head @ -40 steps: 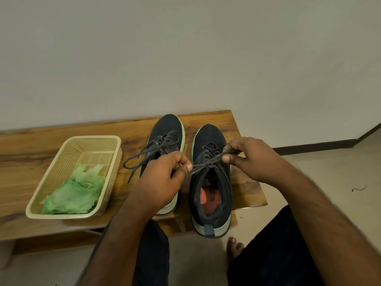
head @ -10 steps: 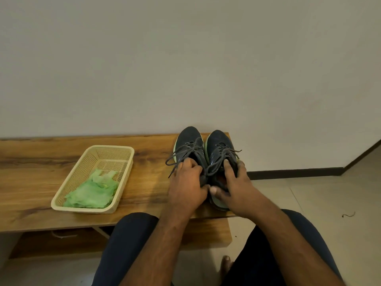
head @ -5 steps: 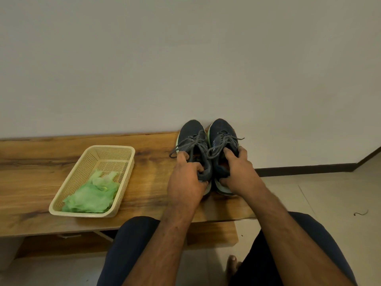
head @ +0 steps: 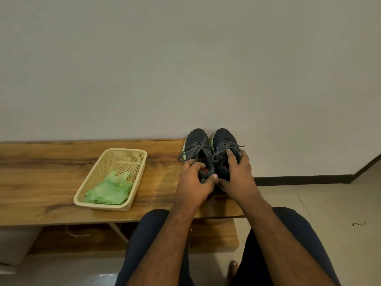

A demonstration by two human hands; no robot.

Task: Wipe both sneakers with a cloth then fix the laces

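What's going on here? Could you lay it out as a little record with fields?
Setting: wooden bench against a plain wall
Left sneaker: dark, toe at the wall, laced
Right sneaker: beside it, touching, laced
Left hand: grips the left sneaker's heel opening
Right hand: grips the right sneaker's heel opening
Cloth: green, crumpled inside the basket
Basket: cream plastic, on the bench left of the sneakers
Stage: cloth put away, both laces look tied

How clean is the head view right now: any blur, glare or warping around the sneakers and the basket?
Head view: dim, even light, no glare; sneakers and both hands, left hand and right hand, slightly soft; basket and green cloth clear enough; wide-angle warping bows the bench edge; faint floor reflection at the bottom.
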